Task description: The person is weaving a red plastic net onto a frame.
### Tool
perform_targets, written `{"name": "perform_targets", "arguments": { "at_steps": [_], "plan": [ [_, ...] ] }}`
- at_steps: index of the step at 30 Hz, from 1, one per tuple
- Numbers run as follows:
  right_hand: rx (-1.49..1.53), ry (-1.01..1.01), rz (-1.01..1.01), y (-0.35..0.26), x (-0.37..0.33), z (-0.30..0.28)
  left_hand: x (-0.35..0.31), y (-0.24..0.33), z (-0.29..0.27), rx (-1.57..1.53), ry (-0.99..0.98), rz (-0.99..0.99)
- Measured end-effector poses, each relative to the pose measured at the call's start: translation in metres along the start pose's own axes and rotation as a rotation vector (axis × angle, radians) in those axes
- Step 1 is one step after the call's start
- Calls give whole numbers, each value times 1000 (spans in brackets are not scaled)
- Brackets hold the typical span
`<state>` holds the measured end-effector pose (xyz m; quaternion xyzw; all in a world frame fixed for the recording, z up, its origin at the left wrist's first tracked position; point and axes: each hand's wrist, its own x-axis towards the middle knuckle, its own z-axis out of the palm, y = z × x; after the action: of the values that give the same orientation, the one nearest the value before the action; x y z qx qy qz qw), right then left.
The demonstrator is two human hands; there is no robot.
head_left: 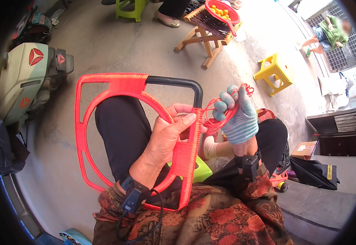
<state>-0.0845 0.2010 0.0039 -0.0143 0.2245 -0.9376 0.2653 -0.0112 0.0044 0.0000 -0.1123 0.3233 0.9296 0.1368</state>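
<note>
Across my lap lies a squarish metal frame with a round ring inside it, mostly wound in red-orange cord. Its far right corner is bare black tube. My bare left hand grips the right side bar, thumb on top, just below where the winding ends. My right hand, in a striped grey-green glove, is closed round a looped bundle of red cord to the right of the bar. Strands run from the bundle to the wound bar.
Beyond my knees stand a folding wooden stool bearing a red basket of orange fruit, and a yellow plastic stool. A scooter is at the left. To the right lie a cardboard box and black umbrella. A person is farther off.
</note>
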Motion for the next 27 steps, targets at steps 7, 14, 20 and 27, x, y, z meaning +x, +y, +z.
{"name": "perform_targets", "arguments": {
  "at_steps": [7,14,20,27],
  "plan": [
    [-416,132,11,2,0,-6,6,5,3,-78,80,-146],
    [-862,618,-6,-24,-14,-6,9,5,3,14,117,-146],
    [-877,794,-142,-64,-50,-16,7,0,2,28,117,-105],
    [-716,544,-322,-94,-110,-10,-5,5,9,50,17,-60]
  ]
}}
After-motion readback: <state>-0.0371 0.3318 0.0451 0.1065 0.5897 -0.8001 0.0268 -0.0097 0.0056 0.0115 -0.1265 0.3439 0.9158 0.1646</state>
